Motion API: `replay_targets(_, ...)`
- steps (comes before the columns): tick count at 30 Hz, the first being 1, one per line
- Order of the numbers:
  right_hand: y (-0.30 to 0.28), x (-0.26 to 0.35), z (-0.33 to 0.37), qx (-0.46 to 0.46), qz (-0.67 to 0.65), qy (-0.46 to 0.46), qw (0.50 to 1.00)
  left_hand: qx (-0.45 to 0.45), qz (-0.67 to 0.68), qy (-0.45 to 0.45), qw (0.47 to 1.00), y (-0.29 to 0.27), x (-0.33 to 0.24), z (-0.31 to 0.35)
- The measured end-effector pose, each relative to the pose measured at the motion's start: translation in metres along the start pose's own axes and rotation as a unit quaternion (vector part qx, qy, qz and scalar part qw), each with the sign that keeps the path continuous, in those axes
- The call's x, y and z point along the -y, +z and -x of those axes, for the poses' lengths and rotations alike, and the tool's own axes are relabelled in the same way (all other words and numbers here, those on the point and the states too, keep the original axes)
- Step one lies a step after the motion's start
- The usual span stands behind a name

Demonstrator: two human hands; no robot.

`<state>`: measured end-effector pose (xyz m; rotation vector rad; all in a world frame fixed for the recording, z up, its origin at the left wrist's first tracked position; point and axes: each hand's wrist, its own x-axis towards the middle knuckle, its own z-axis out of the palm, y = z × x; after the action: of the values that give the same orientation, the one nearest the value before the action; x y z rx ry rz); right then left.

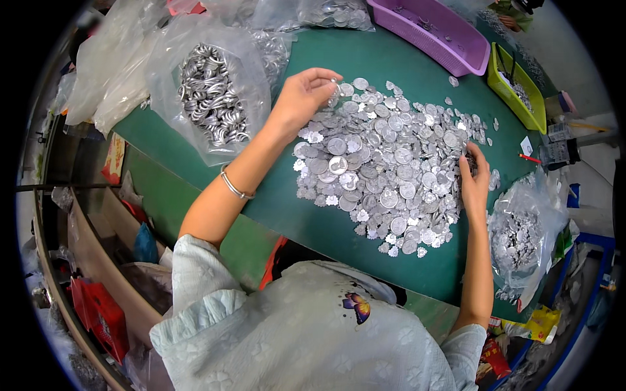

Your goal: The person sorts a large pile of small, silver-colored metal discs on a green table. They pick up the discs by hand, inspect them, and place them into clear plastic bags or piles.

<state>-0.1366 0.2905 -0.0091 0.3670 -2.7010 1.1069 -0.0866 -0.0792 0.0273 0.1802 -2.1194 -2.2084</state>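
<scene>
A broad heap of flat silver metal pieces (pixel 389 195), some round like coins and others with scalloped edges, lies spread over the green tabletop (pixel 339 58). At the heap's far left edge is my left hand (pixel 305 98), its fingertips pinched on a small silver metal piece (pixel 334 96). My right hand (pixel 475 179) rests against the heap's right side. Its thumb and curled fingers come close together there; whatever lies between them is too small and shaded to make out. A metal bangle (pixel 233 185) circles my left forearm.
A clear bag (pixel 160 68) of curved silver parts (pixel 212 98) stands at the left. Purple (pixel 433 36) and lime-green (pixel 531 107) baskets sit at the far right. Another clear bag (pixel 521 238) of small metal pieces lies by my right forearm. A red pen (pixel 529 158) is nearby.
</scene>
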Motion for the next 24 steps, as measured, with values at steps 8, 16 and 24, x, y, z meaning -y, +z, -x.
replay_targets(8, 0.005, 0.09, 0.039, 0.09, 0.15, -0.219, 0.96, -0.042, 0.094, -0.11, 0.989, -0.008, 0.008, 0.06)
replay_targets(16, 0.074, 0.148, 0.051, 0.33, 0.07, -0.384, 0.859, -0.047, -0.335, 0.119, 0.933, -0.002, 0.017, 0.083)
replay_targets(24, 0.06, 0.129, 0.053, 0.268, 0.131, -0.351, 0.888, 0.047, -0.39, 0.187, 0.901, 0.017, 0.019, 0.075)
